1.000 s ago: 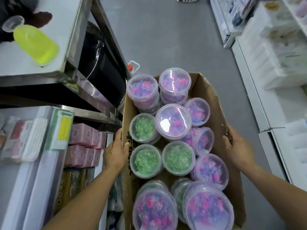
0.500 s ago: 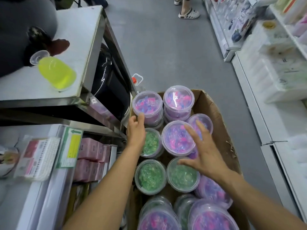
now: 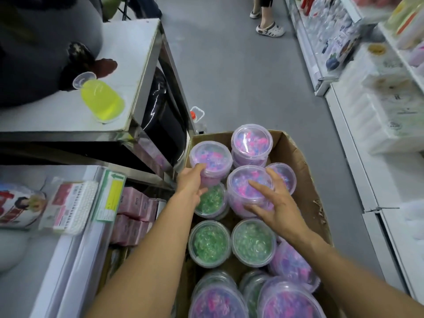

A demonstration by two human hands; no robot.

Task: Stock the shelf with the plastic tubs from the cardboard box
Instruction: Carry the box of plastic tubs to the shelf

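Cardboard makes the box, and it sits on the floor, packed full of tubs. The shelf stands just beside its left edge. The left hand has its grip wrapped round a pink tub at the box's far left corner. The right hand has its grip closed on another pink tub near the middle. Both tubs sit on top of others. They look smooth, so one could slip from a one-hand hold. Lifting could also knock the green tub right below.
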